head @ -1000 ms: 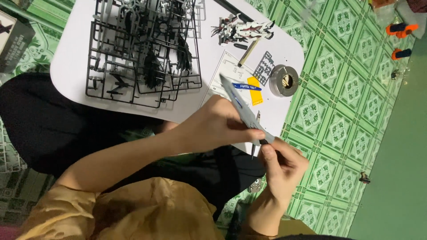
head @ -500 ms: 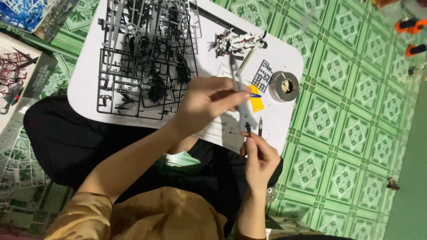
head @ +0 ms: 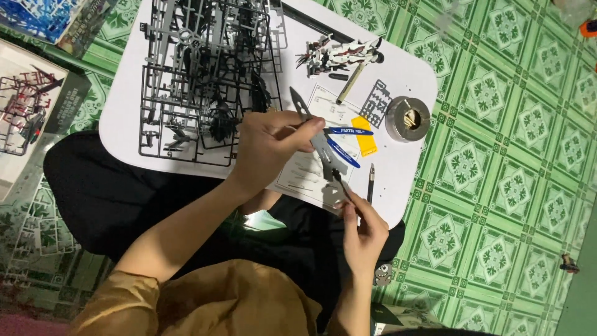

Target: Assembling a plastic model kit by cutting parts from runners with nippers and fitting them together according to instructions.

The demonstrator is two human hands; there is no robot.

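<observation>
Parts frames (head: 205, 81) crowd the table's (head: 124, 130) left, so an elbow bump could scatter them. My left hand (head: 270, 146) is clenched around the file (head: 320, 146); my right hand (head: 364, 230) pinches a tiny part (head: 339, 180) against it above the table's near edge. One slip and it'd probably drop into my lap.

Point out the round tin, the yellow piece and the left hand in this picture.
round tin (head: 407, 119), head view, on its top face.
yellow piece (head: 364, 140), head view, on its flat middle.
left hand (head: 270, 146), head view, on the back of the hand.
</observation>
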